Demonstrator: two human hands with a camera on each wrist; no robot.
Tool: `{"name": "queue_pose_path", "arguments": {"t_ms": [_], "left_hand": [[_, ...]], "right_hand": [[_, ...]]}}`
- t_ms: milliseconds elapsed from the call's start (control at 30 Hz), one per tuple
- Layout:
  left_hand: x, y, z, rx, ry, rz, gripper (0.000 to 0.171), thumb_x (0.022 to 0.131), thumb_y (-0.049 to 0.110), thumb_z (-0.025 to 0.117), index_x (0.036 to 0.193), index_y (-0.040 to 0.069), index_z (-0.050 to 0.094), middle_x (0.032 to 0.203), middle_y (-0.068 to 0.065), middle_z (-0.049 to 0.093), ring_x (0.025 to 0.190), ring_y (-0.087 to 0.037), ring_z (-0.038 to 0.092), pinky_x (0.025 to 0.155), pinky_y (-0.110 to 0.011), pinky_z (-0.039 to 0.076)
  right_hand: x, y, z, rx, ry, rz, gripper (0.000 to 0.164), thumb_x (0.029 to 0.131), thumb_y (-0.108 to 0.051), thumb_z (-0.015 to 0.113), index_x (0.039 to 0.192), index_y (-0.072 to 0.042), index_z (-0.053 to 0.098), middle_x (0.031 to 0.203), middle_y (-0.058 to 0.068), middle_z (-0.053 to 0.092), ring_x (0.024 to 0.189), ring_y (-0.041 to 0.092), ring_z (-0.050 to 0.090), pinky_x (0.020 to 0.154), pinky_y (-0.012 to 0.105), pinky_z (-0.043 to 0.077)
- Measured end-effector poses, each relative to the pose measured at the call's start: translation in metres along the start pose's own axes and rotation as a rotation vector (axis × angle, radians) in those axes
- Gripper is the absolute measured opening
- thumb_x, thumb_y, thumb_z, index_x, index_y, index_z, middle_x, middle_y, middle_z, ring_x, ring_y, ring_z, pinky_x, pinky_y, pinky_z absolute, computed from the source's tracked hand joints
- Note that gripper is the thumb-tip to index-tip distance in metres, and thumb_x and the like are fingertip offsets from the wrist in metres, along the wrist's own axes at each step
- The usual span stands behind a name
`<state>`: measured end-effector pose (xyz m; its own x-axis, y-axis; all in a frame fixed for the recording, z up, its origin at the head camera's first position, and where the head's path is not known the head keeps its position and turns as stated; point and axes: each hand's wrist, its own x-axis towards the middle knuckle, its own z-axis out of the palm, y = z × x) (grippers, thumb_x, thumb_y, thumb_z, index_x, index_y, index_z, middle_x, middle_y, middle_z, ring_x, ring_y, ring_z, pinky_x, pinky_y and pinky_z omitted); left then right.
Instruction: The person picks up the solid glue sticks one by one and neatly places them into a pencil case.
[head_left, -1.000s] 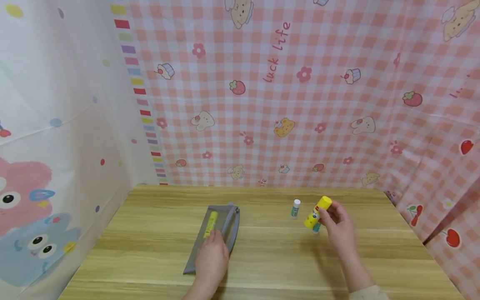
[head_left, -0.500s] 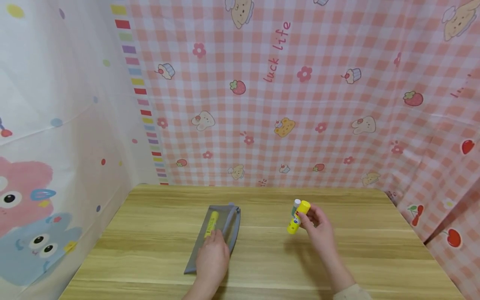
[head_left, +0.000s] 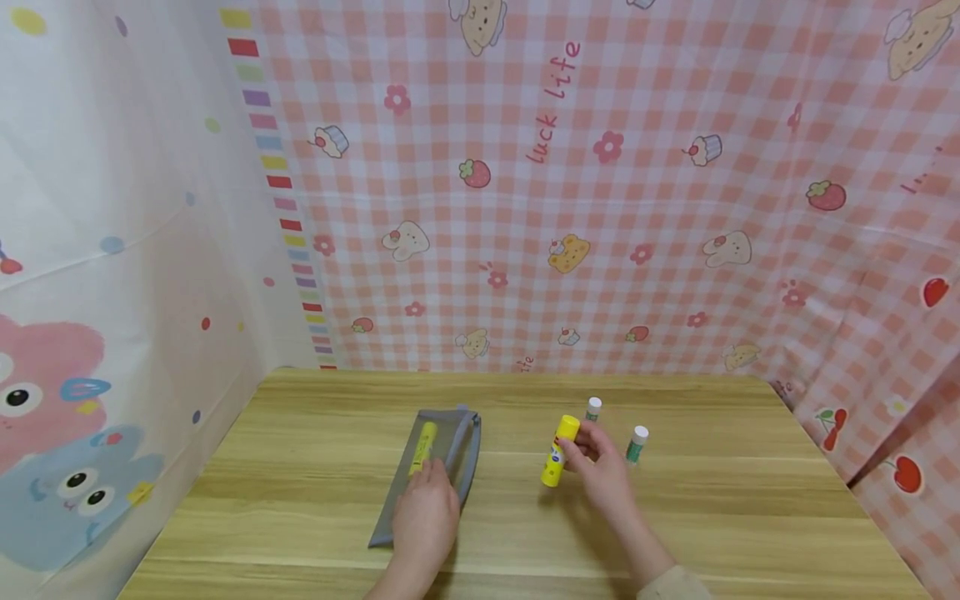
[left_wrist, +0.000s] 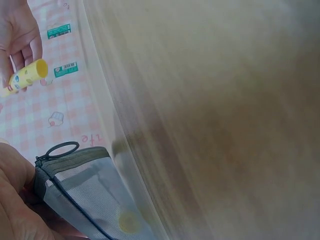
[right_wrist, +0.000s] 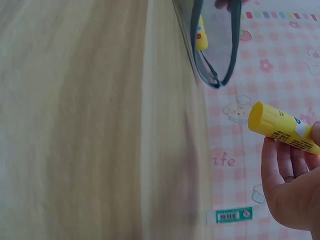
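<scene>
My right hand (head_left: 609,477) pinches a yellow glue stick (head_left: 560,452) between thumb and fingers. It holds the stick tilted above the table, right of a grey mesh pouch (head_left: 446,427). My left hand (head_left: 424,512) grips the near part of that pouch; its fingertips are partly hidden. In the right wrist view, the pouch's dark-edged mouth (right_wrist: 235,50) gapes towards the right hand. Another yellow glue stick (head_left: 423,443) lies within the mesh. Two white-capped green glue sticks stand upright: one (head_left: 637,445) right of my right hand, the other (head_left: 593,409) partly hidden behind it.
Everything rests on a wood-grain table (head_left: 285,492). A pink checked cloth (head_left: 525,217) hangs at its back edge and on the right. On the left hangs a white cloth (head_left: 150,275) with cartoon figures.
My right hand has carried the yellow glue stick leftward, closer to the pouch, uncovering the right-hand green glue stick. The left hand and pouch have stayed in place.
</scene>
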<state>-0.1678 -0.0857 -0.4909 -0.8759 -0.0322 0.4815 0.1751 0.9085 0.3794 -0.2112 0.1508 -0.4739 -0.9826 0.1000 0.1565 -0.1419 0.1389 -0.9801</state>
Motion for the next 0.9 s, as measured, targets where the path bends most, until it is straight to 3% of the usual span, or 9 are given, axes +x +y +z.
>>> {"name": "queue_pose_path", "arguments": {"t_ms": [233, 533, 900], "left_hand": [[0.000, 0.001, -0.001, 0.005, 0.012, 0.004, 0.030, 0.085, 0.003, 0.061, 0.109, -0.014, 0.065, 0.107, -0.031, 0.067, 0.097, -0.044, 0.066, 0.072, -0.058, 0.055], [0.000, 0.002, -0.002, 0.004, 0.008, 0.009, 0.029, 0.084, 0.002, 0.062, 0.109, -0.014, 0.065, 0.107, -0.031, 0.067, 0.097, -0.044, 0.066, 0.072, -0.057, 0.055], [0.001, 0.003, -0.003, 0.001, -0.047, -0.033, 0.032, 0.087, 0.004, 0.062, 0.113, -0.014, 0.063, 0.112, -0.032, 0.065, 0.103, -0.046, 0.065, 0.078, -0.059, 0.054]], "right_hand": [[-0.003, 0.006, 0.018, -0.027, -0.055, 0.035, 0.030, 0.094, -0.008, 0.066, 0.120, 0.006, 0.059, 0.104, 0.013, 0.065, 0.090, 0.019, 0.062, 0.075, 0.036, 0.059], [0.000, 0.012, 0.040, -0.087, -0.111, 0.060, 0.028, 0.094, -0.013, 0.068, 0.117, 0.001, 0.062, 0.099, 0.008, 0.064, 0.088, 0.020, 0.061, 0.074, 0.025, 0.055], [0.001, 0.014, 0.068, 0.056, -0.187, 0.087, 0.029, 0.095, -0.011, 0.066, 0.116, 0.008, 0.059, 0.097, 0.012, 0.065, 0.084, 0.019, 0.065, 0.073, 0.045, 0.059]]}}
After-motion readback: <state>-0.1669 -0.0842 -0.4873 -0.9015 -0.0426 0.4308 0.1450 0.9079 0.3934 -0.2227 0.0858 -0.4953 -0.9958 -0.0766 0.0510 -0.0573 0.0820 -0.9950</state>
